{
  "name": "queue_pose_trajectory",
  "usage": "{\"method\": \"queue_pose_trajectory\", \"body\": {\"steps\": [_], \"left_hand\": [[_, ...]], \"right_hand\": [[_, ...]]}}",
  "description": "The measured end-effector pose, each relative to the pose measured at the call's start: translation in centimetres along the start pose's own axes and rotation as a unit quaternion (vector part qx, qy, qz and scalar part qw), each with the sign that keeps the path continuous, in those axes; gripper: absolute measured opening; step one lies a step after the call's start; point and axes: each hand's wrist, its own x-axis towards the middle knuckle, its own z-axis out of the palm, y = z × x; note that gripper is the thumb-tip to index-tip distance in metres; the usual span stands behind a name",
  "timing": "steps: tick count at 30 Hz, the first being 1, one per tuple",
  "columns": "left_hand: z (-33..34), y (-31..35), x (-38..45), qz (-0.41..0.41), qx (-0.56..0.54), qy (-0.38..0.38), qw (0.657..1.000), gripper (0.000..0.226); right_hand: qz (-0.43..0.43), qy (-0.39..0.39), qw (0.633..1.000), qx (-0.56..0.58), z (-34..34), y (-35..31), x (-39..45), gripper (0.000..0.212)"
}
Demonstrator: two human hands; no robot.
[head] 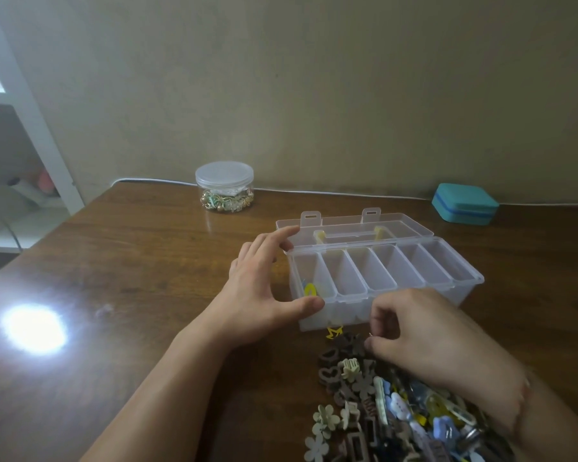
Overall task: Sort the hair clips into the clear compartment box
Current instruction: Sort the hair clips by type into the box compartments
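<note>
A heap of hair clips in brown, cream, blue and yellow spreads across the near edge of a wooden table, its lower and right parts cut off by the frame and partly covered by a person's right forearm. Individual clips deep in the pile are too blurred to tell apart. The right hand hovers at the far end of the heap, fingers curled inward with thumb and forefinger drawn together; a thin metallic glint shows at the fingertips, but what is pinched there, if anything, cannot be made out. A small yellow clip lies on the table touching the front wall of the clear compartment box, half tucked under it. The left hand braces the box's left end, thumb pressed on the near corner, straight fingers reaching to the far corner. The box's lid lies open behind it. A yellow clip rests in the leftmost compartment beside something blue; the other compartments look bare. Farther back stand a round lidded jar of indistinct trinkets and a teal case, near the wall.
</note>
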Motion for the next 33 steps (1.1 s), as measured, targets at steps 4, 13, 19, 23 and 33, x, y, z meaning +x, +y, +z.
{"method": "queue_pose_trajectory", "body": {"steps": [4, 13, 19, 23, 33], "left_hand": [[-0.1, 0.0, 0.0, 0.001, -0.002, 0.0, 1.0, 0.091], [-0.3, 0.1, 0.0, 0.002, 0.012, -0.004, 1.0, 0.093], [-0.4, 0.2, 0.0, 0.003, 0.018, -0.004, 1.0, 0.092], [-0.4, 0.1, -0.1, 0.005, 0.021, -0.001, 1.0, 0.092], [-0.2, 0.2, -0.1, 0.014, 0.045, -0.001, 0.999, 0.088]], "right_hand": [[-0.02, -0.02, 0.998, 0.061, -1.1, 0.2, -0.7, 0.022], [-0.107, 0.071, 0.961, 0.246, -3.5, -3.3, 4.2, 0.017], [-0.119, 0.144, 0.976, 0.11, -1.9, -3.4, 4.9, 0.019], [-0.092, 0.101, 0.987, 0.087, -1.9, -2.9, 0.7, 0.006], [-0.054, 0.055, 0.986, -0.151, 2.6, -5.0, 0.1, 0.025]]}}
